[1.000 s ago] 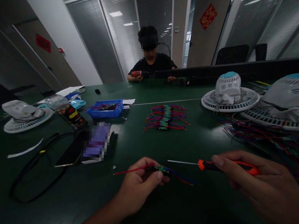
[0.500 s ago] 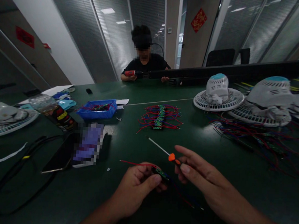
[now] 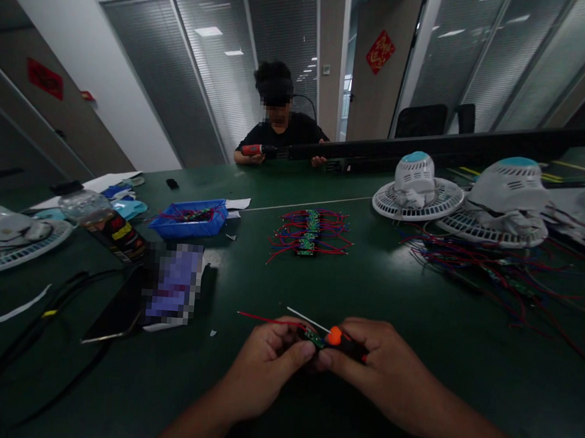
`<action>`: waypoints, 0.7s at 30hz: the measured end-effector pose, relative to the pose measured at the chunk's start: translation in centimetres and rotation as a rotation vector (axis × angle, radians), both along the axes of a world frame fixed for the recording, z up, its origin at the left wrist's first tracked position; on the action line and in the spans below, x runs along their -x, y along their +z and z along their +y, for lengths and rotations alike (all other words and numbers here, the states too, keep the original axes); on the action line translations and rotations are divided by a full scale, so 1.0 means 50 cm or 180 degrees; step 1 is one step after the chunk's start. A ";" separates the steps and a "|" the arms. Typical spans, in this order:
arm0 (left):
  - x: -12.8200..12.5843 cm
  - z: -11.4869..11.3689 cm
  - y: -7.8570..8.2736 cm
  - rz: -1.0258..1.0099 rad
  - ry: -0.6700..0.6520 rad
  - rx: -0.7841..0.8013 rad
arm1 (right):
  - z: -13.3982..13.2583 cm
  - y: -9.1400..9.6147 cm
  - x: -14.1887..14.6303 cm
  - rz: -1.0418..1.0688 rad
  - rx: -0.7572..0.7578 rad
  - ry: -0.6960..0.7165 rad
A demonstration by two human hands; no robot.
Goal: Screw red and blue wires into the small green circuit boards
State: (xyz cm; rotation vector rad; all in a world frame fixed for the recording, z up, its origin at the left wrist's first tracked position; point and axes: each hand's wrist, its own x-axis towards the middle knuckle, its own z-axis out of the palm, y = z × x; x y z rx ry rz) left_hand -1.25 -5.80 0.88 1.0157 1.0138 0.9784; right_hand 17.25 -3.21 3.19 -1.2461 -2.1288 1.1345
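Between thumb and fingers, my left hand [image 3: 272, 361] grips a small green circuit board [image 3: 313, 338] with a red wire [image 3: 265, 318] sticking out to the left. My right hand [image 3: 379, 368] is closed around a screwdriver [image 3: 335, 335] with an orange and black handle, its thin shaft pointing up and left above the board. The right thumb comes close to the board's right end; whether it presses on it I cannot tell. Farther off on the table, a row of similar boards [image 3: 311, 232] lies with red and blue wires spread to both sides.
A blue bin [image 3: 189, 220] holds wired boards. White fan parts [image 3: 417, 191] and a wire heap [image 3: 490, 263] occupy the right. At left are a bottle [image 3: 104, 226], a phone [image 3: 116, 307] and a black cable [image 3: 59, 303]. Across the table, a person [image 3: 283, 128] holds a red tool.
My right hand has moved down and left to the board, its fingers now curled round the screwdriver handle. My left hand stays nearly in place. The camera view has tipped slightly upward.
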 end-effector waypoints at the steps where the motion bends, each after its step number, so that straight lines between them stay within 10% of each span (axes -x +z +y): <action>1: 0.000 0.000 -0.001 -0.0020 -0.0028 -0.0010 | 0.000 -0.002 0.000 0.0033 -0.0007 0.0041; 21: 0.004 0.000 -0.008 0.0108 -0.0343 -0.0270 | -0.009 -0.009 0.006 -0.0186 -0.0007 0.0117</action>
